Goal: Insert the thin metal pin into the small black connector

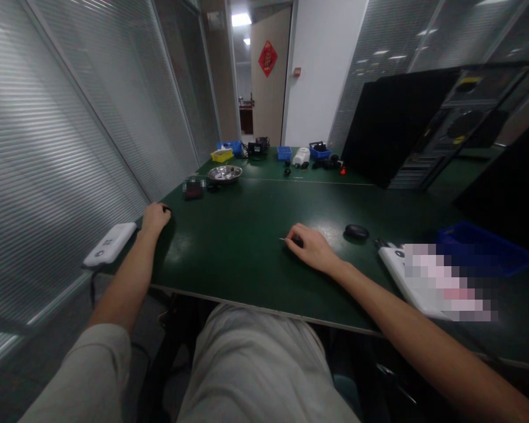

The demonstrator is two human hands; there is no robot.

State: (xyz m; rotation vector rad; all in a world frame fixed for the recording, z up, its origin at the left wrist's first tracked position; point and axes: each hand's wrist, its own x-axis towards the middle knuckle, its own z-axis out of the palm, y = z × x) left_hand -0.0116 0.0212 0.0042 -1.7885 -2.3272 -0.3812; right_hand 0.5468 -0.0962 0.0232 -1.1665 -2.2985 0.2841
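Note:
My left hand (156, 218) rests near the left edge of the green table (229, 235). Its fingers are closed around a small black object (166, 208), mostly hidden and too small to name. Nearer the middle, my right hand (311, 245) lies low over the tabletop, fingers pinched together. From them a thin, light-coloured tip (282, 239) points left, and a dark part (297, 241) shows under the fingers; what kind of tool it is I cannot make out. A black oval case (356, 232) lies to the right of that hand, apart from it.
A white device (110, 244) sits at the left edge; another white device (409, 288) lies at right before a blue tray (485, 249). Farther back are a metal dish (224, 174), a yellow bin (221, 155) and small blue bins (284, 153). A black computer case (392, 117) stands right.

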